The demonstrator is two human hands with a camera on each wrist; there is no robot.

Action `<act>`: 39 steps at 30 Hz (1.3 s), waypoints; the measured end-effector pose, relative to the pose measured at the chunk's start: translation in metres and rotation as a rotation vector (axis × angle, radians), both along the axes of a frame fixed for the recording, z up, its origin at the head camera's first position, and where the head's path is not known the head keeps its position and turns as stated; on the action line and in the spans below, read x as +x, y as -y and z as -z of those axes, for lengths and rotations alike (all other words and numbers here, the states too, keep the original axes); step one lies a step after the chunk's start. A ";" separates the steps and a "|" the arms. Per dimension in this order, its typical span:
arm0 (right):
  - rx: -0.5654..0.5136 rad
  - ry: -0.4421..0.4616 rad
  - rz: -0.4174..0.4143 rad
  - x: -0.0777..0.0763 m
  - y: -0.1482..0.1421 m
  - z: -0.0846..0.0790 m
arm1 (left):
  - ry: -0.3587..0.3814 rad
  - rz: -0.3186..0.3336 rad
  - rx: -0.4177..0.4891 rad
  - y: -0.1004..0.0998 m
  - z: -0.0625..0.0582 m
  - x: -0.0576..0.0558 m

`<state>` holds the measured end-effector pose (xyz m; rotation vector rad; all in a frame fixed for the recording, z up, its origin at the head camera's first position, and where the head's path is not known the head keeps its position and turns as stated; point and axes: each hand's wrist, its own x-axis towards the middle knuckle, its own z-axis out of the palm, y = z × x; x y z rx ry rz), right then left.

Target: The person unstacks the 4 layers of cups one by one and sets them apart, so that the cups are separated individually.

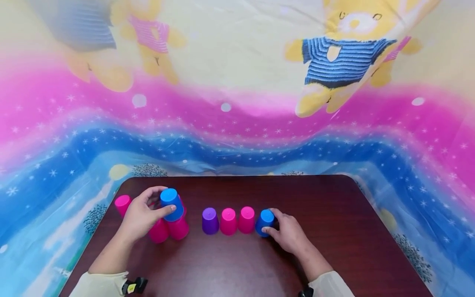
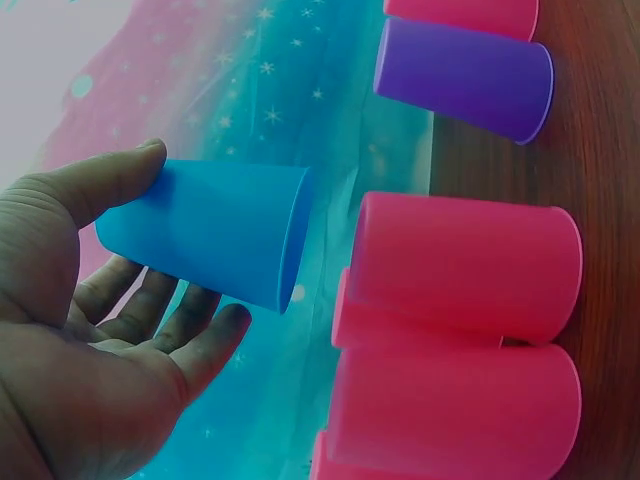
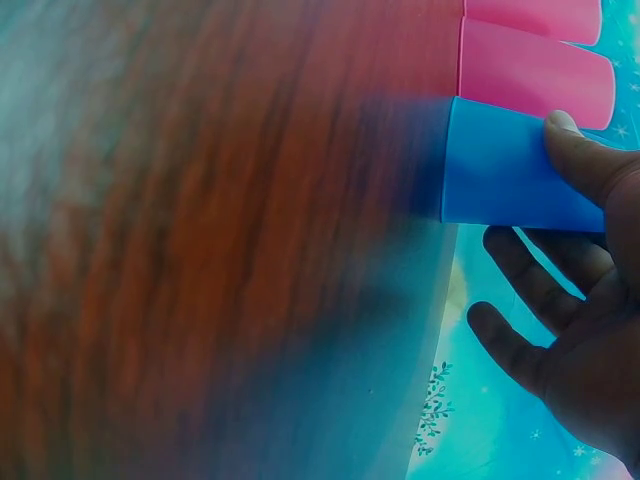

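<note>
An upside-down blue cup (image 1: 170, 201) is held by my left hand (image 1: 139, 216), thumb on one side and fingers on the other. In the left wrist view this blue cup (image 2: 215, 225) hangs above several upturned pink cups (image 2: 465, 265), apart from them. Behind my hand a pink cup (image 1: 122, 203) shows at the far left. My right hand (image 1: 293, 234) grips a second blue cup (image 1: 265, 222), mouth down on the table, at the right end of a row. A purple cup (image 1: 210, 221) and two pink cups (image 1: 228, 222) make up the rest of that row.
Everything stands on a dark brown table (image 1: 230, 268) with rounded far corners. Behind and beside it hangs a cloth backdrop (image 1: 230, 136) with printed bears and snowflakes. A black strap device (image 1: 135, 285) is at the left cuff.
</note>
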<state>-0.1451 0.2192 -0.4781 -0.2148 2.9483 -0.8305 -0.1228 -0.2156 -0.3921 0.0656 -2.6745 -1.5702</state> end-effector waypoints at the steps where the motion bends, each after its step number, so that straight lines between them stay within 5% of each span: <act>1: -0.002 0.001 0.000 0.000 0.000 0.000 | 0.004 -0.006 -0.003 0.002 0.000 0.001; 39: -0.017 -0.021 -0.012 0.000 0.001 0.000 | 0.014 -0.192 -0.010 0.081 0.021 0.031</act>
